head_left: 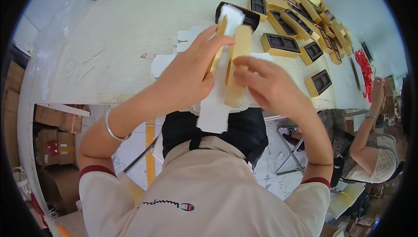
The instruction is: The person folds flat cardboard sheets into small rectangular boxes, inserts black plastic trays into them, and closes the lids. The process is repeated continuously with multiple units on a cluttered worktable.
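Two gold carton walls [235,94] stand raised, left grip [193,66] pinching one, right grip [271,80], half-open, seemingly bracing the other.

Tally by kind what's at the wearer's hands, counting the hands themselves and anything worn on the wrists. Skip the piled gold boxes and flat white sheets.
Bare hands: 2 (left hand, right hand)
Partly folded carton: 1
Black tray: 1
Silver bangle: 1
Total: 5

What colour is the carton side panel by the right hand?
The carton side panel is gold, best seen in the head view.
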Tool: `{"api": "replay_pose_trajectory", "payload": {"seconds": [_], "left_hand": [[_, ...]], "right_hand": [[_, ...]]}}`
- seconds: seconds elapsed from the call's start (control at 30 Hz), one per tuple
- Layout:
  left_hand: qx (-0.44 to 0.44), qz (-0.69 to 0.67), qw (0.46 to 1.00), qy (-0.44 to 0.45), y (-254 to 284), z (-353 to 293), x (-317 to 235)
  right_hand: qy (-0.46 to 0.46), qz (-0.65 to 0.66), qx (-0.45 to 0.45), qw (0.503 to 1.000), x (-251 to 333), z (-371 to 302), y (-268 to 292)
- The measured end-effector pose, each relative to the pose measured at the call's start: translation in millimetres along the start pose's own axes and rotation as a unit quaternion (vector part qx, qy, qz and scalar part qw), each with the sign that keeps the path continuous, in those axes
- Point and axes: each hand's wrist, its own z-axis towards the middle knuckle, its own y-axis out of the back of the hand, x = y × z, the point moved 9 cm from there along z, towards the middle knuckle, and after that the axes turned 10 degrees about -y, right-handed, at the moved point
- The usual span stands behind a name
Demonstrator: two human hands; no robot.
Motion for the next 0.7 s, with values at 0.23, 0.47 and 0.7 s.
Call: {"api": "replay_pose_trajectory", "payload": {"seconds": [0.23, 0.47, 0.7], "left_hand": [[-0.010, 0.038, 0.999, 0.020, -12.1, -14.6, 18.2], [0.127, -0.055, 0.989, -0.057, -14.5, -26.4, 16.5], [0.066, 0.002, 0.997, -0.034, -32.5, -9.4, 11.7]], "right_hand": [[-0.027, 0.166, 0.024, 0.986, -24.2, -20.8, -24.3], [-0.135, 0.186, 0.042, 0.972, -30.9, -8.2, -34.8], [-0.236, 0.228, 0.073, 0.942, -27.1, 8.3, -36.5]]}}
